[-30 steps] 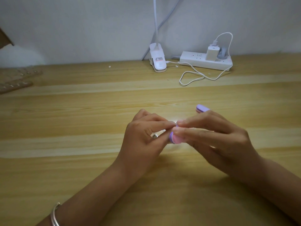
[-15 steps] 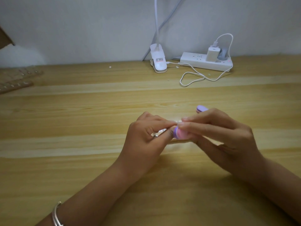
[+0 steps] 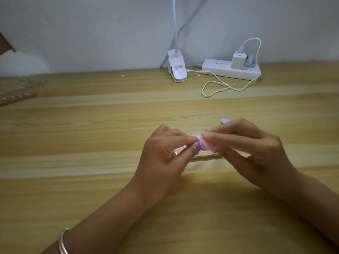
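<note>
The white lamp clip [image 3: 177, 67] at the back of the desk [image 3: 91, 143] has a small sticker with print on it, but the print is too tiny to read. The white power strip [image 3: 231, 70] beside it shows no words I can make out. A white charger [image 3: 238, 60] is plugged into the strip, and its white cord [image 3: 218, 88] loops on the desk.

Both forearms come in from the near edge and meet in the middle. The left hand [image 3: 165, 154] is turned with its back up. Its grip is a pinch: finger and thumb meet on the purple end of a small pink and purple thing [image 3: 204, 144]. The right hand [image 3: 256, 149] reaches in from the other side, and its fingertips pinch the pink part.

The thing sits between the two hands, just above the desk. It lies sideways, running left to right, with the purple end toward the left hand.

A small purple piece [image 3: 224, 121] peeks out just behind the right hand. The left hand wears a ring [image 3: 173, 153], and that wrist has a silver bracelet [image 3: 63, 241].
</note>
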{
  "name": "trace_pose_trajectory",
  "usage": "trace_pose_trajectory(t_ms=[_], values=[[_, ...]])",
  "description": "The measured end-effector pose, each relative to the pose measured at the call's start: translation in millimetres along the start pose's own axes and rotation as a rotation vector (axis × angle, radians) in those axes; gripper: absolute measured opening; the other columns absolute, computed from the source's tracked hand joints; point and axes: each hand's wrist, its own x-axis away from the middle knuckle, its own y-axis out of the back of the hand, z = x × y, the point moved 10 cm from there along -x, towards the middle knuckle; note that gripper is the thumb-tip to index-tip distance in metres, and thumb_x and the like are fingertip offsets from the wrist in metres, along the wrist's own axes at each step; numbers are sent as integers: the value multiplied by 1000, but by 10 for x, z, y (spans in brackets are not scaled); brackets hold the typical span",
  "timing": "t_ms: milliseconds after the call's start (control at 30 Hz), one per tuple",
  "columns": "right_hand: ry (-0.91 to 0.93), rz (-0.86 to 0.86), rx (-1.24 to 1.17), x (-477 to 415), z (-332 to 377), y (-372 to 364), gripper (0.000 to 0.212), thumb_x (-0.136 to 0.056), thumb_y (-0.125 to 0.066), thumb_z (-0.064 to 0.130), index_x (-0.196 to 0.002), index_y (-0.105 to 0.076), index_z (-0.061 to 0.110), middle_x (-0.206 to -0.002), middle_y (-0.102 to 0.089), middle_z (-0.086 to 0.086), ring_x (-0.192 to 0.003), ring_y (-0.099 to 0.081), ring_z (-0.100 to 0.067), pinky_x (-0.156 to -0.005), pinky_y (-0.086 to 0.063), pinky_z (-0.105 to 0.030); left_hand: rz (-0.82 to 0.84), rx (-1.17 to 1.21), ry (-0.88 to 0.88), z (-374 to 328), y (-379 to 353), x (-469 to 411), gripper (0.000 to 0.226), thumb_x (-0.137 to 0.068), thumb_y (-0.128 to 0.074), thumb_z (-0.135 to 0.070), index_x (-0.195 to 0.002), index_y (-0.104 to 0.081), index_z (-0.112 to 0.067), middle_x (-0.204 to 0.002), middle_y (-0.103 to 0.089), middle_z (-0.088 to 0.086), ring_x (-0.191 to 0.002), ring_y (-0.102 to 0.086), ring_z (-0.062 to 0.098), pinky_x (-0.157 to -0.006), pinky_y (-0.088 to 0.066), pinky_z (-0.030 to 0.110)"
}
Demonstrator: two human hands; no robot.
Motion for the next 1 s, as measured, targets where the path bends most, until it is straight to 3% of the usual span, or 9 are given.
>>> trace_pose_trajectory(t_ms=[100, 233, 333, 400, 533, 667, 800, 1000], values=[[84, 68, 18, 22, 109, -94, 31, -92, -65, -4, -121, -68, 6, -112, -70, -9, -107, -68, -18, -101, -48, -35, -14, -62, -34, -40, 11, 12, 13, -84, -70, -20, -93, -77, -28, -81, -70, -12, -82, -54, 16, -75, -41, 22], [-29, 59, 36, -1, -124, -4, 35, -89, -67, -14, -120, -68, 2, -109, -70, -15, -104, -69, -25, -94, -52, -41, -16, -80, -5, -8, -5, 2, 9, -85, -71, -24, -89, -79, -23, -80, -69, -13, -84, -53, 16, -75, -40, 21], [48, 74, 34, 24, 67, -114, 30, -93, -65, -6, -120, -68, 7, -111, -70, -10, -104, -69, -22, -100, -48, -33, -16, -79, -35, -28, 5, 11, 13, -83, -71, -20, -92, -77, -27, -80, -68, -12, -83, -52, 16, -74, -40, 22], [88, 87, 38, 26, 115, -127, 27, -95, -63, -2, -120, -69, 9, -111, -70, -9, -103, -69, -22, -98, -48, -38, -17, -80, -39, -29, 10, 13, 16, -82, -71, -18, -95, -77, -26, -80, -69, -11, -83, -53, 17, -73, -40, 21], [-13, 42, 50, -15, -85, -2, 32, -90, -66, -8, -119, -68, 5, -106, -71, -14, -99, -70, -25, -88, -53, -45, -19, -76, -18, -21, -4, -2, 9, -84, -72, -23, -89, -79, -23, -78, -68, -13, -82, -52, 16, -72, -39, 19], [80, 74, 49, 24, 116, -141, 30, -94, -64, -2, -121, -67, 11, -110, -71, -7, -101, -70, -22, -93, -48, -49, -16, -76, -47, -23, 8, 6, 13, -81, -72, -18, -91, -78, -22, -79, -69, -11, -80, -53, 19, -72, -40, 23], [-13, 38, 33, -25, -86, -8, 30, -91, -64, -8, -119, -68, 3, -107, -70, -11, -101, -69, -24, -90, -52, -43, -21, -58, -24, -23, -2, -6, 10, -83, -72, -24, -90, -79, -24, -78, -69, -12, -80, -52, 17, -73, -40, 23], [65, 42, 31, -1, 70, -79, 30, -91, -65, -3, -120, -67, 7, -108, -71, -10, -102, -68, -20, -98, -49, -36, -12, -8, -22, 14, 9, 6, 13, -83, -70, -19, -92, -79, -21, -78, -70, -14, -76, -53, 11, -71, -43, 27]])
